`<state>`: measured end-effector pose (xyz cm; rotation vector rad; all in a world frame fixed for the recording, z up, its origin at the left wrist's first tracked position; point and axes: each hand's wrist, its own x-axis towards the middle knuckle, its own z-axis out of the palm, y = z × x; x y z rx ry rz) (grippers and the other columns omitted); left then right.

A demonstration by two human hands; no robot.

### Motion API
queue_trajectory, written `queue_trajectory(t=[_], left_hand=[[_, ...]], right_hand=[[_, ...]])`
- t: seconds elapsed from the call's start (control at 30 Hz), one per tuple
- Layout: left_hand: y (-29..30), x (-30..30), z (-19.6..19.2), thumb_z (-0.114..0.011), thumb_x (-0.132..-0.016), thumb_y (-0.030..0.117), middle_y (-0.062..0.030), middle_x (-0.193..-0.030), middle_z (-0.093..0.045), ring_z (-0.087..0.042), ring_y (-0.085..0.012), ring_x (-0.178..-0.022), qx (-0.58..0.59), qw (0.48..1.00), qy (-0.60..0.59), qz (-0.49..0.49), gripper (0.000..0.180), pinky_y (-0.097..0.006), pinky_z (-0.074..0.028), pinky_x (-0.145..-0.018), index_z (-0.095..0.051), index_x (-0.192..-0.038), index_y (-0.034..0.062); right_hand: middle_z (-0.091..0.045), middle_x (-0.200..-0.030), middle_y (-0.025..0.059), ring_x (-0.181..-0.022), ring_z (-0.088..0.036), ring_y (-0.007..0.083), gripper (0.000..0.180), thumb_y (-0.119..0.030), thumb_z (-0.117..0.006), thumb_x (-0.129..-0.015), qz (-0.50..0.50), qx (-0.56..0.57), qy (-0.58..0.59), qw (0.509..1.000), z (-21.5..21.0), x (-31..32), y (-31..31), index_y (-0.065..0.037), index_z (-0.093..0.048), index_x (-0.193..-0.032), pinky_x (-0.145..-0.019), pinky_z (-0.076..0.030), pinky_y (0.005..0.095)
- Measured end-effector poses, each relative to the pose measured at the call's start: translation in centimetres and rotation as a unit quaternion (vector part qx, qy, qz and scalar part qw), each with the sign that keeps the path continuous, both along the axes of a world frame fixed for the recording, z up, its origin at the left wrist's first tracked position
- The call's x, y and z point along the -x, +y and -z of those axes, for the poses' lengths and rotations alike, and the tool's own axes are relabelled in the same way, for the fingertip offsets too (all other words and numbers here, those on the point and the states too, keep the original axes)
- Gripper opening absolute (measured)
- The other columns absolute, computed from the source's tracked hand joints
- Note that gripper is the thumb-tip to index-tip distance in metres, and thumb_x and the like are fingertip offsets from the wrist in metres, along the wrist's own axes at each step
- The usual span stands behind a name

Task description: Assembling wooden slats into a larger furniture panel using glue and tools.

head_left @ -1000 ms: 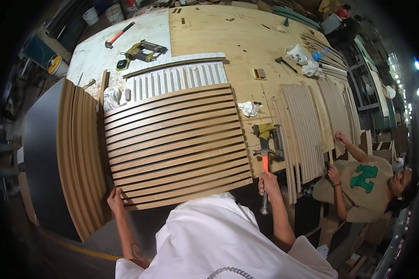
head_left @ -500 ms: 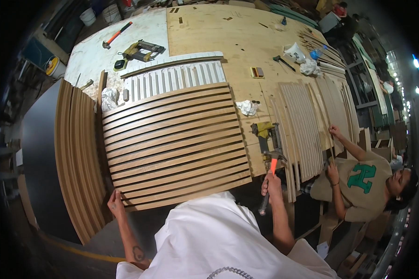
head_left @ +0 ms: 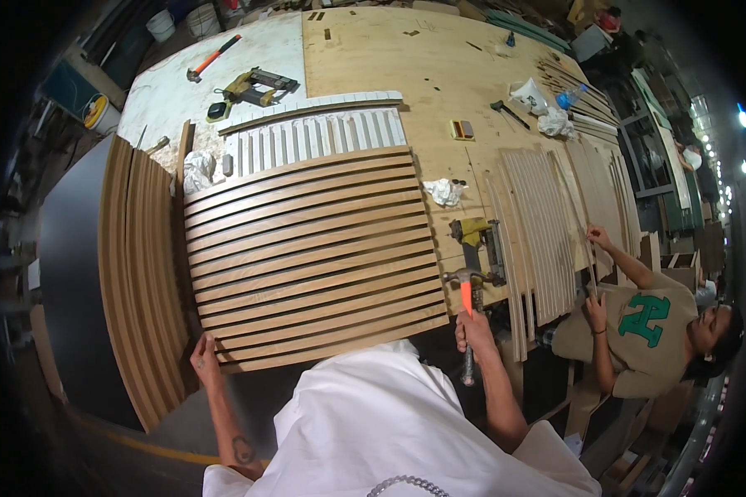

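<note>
A slatted wooden panel (head_left: 315, 257), pale slats with dark gaps between them, lies on the worktable in front of me. At its near left corner my left hand (head_left: 205, 358) is closed, fingers pinching the edge. My right hand (head_left: 478, 335) grips a claw hammer (head_left: 466, 298) with an orange and dark handle, just off the panel's near right corner. The hammer's head points away from me and seems clear of the panel. Beyond it, a yellow and black nail gun (head_left: 476, 240) lies on the table.
Tall boards (head_left: 141, 282) stand stacked on the left. Past the panel are white slatted strips (head_left: 315, 137), a second nail gun (head_left: 257, 87) and another hammer (head_left: 214, 58). Crumpled white plastic (head_left: 444, 192) lies right of the panel. A co-worker (head_left: 638, 323) handles thin strips at the right.
My right hand has brought the hammer leftward, closer to the panel's right edge. My left hand stays at the corner. The co-worker's hands have barely moved.
</note>
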<state>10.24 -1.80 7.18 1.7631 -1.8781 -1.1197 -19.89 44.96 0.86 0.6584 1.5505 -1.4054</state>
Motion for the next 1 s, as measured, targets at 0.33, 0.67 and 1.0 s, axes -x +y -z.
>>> queue_trajectory(t=[0.33,0.67,1.0], left_hand=[[-1.0,0.7,-0.1,-0.065,-0.089,0.029,-0.0161,-0.126,-0.059,-0.054,-0.0244,-0.117,-0.041,0.999,-0.005,-0.007,0.055,-0.035,-0.038,-0.102,-0.052,-0.132,-0.0044],[-1.3,2.2,-0.2,-0.064,-0.090,0.029,-0.0152,-0.130,-0.057,-0.051,-0.0259,-0.121,-0.065,0.998,0.018,-0.004,0.056,-0.037,-0.034,-0.105,-0.050,-0.135,-0.0014],[0.0,8.2,4.6,-0.062,-0.091,0.014,-0.0073,-0.113,-0.064,-0.058,-0.0147,-0.099,-0.099,0.987,0.117,0.045,0.041,-0.028,-0.045,-0.089,-0.056,-0.128,-0.0036]], right_hand=[[-0.038,-0.054,-0.0024,-0.041,-0.039,0.0095,0.063,-0.010,-0.056,-0.091,0.075,0.095,0.021,0.992,3.5,0.7,-4.4,-0.005,-0.029,-0.148,-0.038,-0.033,0.0260],[-0.038,-0.056,-0.0021,-0.040,-0.038,0.0094,0.064,-0.012,-0.055,-0.090,0.126,0.112,0.022,0.985,3.6,0.6,-5.1,-0.008,-0.029,-0.148,-0.037,-0.033,0.0267],[-0.040,-0.054,-0.0020,-0.038,-0.038,0.0088,0.050,-0.016,-0.060,-0.090,0.214,0.038,0.069,0.974,3.1,1.9,0.4,-0.020,-0.044,-0.137,-0.036,-0.033,0.0250]])
